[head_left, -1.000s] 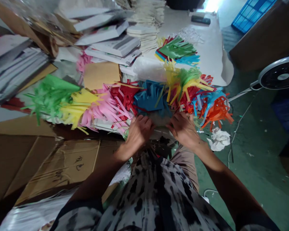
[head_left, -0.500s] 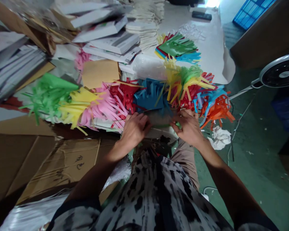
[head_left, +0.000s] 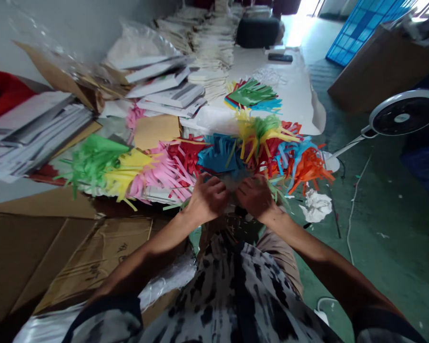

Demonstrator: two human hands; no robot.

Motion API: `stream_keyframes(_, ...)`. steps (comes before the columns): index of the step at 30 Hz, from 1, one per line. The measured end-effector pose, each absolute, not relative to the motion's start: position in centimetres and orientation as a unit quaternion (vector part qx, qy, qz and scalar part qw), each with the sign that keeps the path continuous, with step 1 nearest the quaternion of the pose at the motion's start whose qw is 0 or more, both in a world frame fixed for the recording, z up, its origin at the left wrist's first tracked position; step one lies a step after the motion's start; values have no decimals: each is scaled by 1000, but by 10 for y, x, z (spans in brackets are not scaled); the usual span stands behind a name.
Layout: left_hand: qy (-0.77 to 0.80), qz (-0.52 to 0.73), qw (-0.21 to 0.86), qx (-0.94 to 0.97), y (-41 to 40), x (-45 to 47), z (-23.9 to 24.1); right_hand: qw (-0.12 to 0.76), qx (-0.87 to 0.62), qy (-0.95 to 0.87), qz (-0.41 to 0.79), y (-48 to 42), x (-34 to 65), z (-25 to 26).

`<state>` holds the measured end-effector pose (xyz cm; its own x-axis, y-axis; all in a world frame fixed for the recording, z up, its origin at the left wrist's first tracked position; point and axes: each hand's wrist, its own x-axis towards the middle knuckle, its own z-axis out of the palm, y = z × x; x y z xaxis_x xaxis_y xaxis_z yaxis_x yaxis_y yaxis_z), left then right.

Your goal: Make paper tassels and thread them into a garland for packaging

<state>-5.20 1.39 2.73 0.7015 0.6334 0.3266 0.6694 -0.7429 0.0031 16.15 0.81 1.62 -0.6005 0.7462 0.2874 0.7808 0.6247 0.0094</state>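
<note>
My left hand (head_left: 210,197) and my right hand (head_left: 255,196) are close together at the table's front edge, fingers curled in. Both hold what looks like pale green fringed paper; its strips (head_left: 278,191) stick out beyond each hand, while its middle is blurred and mostly hidden. Just behind my hands lies blue fringed paper (head_left: 219,155). To the left are red (head_left: 186,155), pink (head_left: 157,171), yellow (head_left: 127,171) and green (head_left: 93,159) fringed bunches. A yellow-and-green bunch (head_left: 259,131) and an orange one (head_left: 307,164) lie on the right.
Stacks of flat white packs (head_left: 171,97) and a brown card (head_left: 157,131) are behind the fringes. A fan (head_left: 402,116) stands at the right, near crumpled white paper (head_left: 317,206) on the floor. Cardboard boxes (head_left: 103,252) are at lower left.
My hands have come closer together, the right one moving left. Pale green strips now show on the outer sides of both hands. The head view has tilted up slightly.
</note>
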Motion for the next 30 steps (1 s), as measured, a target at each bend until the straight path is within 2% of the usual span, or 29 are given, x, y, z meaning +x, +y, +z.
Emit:
stream_keyframes(6, -358, -153, 129, -912, 19, -41, 30, 123, -398, -903, -105, 14, 167, 35)
stream_keyframes(14, -352, -217, 205, -887, 8, -23, 64, 197, -417, -864, -201, 0, 168, 69)
stream_keyframes(21, -345, -191, 179, -902, 5, -18, 89, 166, -458, -858, -162, -2, 175, 103)
stream_keyframes(23, -354, -205, 116, -905, 5, -17, 97, 161, -461, -857, -164, 0, 180, 110)
stream_keyframes(25, -390, -256, -9, -885, 6, -17, 107, 183, -465, -846, -185, 2, 186, 117)
stream_keyframes(28, -417, -326, -322, -785, 13, -16, 120, 237, -452, -835, -208, 6, 197, 128)
stream_keyframes(30, -388, -318, -515, -695, 19, -15, 124, 272, -437, -831, -212, 7, 204, 134)
